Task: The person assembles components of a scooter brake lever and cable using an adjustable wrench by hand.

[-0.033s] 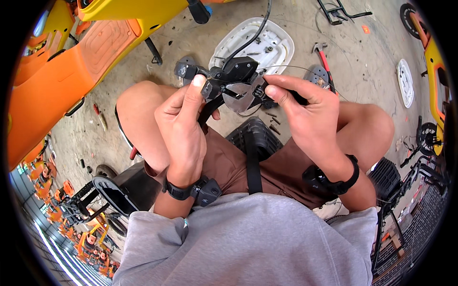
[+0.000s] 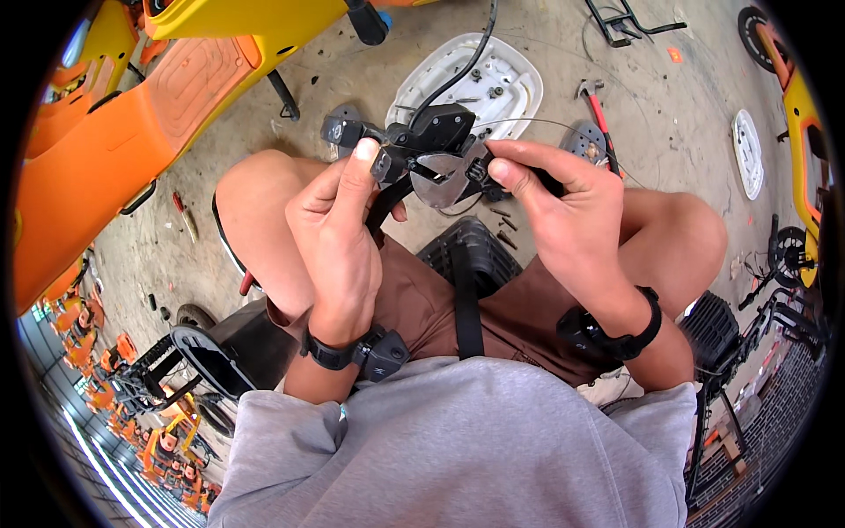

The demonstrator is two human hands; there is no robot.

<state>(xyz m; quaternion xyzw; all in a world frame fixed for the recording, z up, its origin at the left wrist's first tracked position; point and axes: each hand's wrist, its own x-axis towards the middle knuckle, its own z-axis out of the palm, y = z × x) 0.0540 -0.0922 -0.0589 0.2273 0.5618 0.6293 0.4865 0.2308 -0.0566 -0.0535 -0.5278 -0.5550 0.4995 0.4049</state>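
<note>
My left hand point(image 2: 334, 220) is closed around a black brake lever assembly point(image 2: 443, 128), the thumb pressed on its left end. A thick black cable rises from the assembly, and a thin wire leads off to the right. In my right hand point(image 2: 572, 198) is an adjustable wrench point(image 2: 440, 185), pinched between thumb and fingers by its adjusting screw. The wrench's grey jaws lie against the lower side of the assembly, around a small part. Most of the wrench handle is hidden behind my right hand.
Beyond my hands lies a white plastic cover point(image 2: 526, 92) holding small hardware. A red-handled hammer point(image 2: 599, 119) lies right of it, a red-handled tool point(image 2: 184, 216) far left. Loose bolts point(image 2: 506, 238) lie by a black crate-like piece point(image 2: 493, 255). An orange-yellow scooter point(image 2: 176, 97) stands left.
</note>
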